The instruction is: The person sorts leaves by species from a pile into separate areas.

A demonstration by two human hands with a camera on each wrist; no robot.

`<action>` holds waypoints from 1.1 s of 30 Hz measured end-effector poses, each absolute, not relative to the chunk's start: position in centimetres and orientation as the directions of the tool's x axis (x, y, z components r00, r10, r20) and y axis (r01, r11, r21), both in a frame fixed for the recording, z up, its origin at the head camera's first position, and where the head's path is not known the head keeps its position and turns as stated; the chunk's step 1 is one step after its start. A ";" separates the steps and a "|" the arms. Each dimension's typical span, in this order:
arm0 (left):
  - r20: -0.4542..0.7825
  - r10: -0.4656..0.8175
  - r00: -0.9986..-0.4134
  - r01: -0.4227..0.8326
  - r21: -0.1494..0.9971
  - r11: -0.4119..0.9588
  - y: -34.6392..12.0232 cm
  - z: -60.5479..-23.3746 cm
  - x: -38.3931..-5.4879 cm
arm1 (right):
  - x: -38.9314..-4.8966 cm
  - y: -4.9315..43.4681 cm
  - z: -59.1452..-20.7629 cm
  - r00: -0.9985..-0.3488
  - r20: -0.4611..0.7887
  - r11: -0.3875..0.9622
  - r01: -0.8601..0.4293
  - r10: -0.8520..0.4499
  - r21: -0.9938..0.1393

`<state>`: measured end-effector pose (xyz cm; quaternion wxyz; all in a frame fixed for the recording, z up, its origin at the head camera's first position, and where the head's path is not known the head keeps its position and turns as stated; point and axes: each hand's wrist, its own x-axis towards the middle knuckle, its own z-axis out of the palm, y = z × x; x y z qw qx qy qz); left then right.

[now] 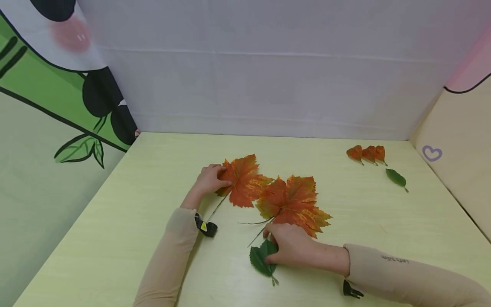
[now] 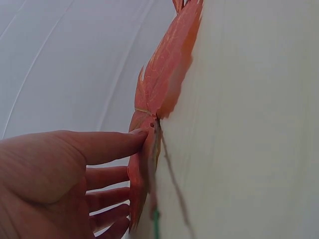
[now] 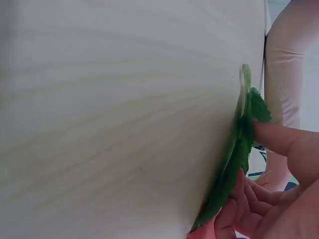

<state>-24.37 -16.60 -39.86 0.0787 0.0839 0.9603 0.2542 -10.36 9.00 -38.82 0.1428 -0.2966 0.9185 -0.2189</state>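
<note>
My left hand [image 1: 210, 179] holds the edge of an orange maple leaf [image 1: 245, 181] lying at the middle of the table. Its thumb lies on the leaf [image 2: 142, 172] in the left wrist view, with the other fingers along the far edge. A second orange maple leaf [image 1: 293, 200] lies to the right, its tip meeting the first. Nearer the front, my right hand [image 1: 293, 247] pinches overlapping green leaves [image 1: 261, 258] between thumb and fingers. Their stems point toward the front edge. The right wrist view shows the green leaves [image 3: 232, 164] low over the tabletop, partly covered by fingers.
Several small orange-brown leaves [image 1: 369, 154] lie in a row at the table's back right. A single green leaf [image 1: 396, 177] is just in front of them. Beyond the pale table [image 1: 153, 179] stands a white back panel [image 1: 249, 94], with decorated side panels left and right.
</note>
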 end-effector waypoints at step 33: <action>-0.102 0.205 -0.973 0.125 0.515 0.848 -16.6 -39.9 -24.3 | -15.2 17.6 -35.2 -0.884 -0.212 0.744 -0.197 -0.416 -0.638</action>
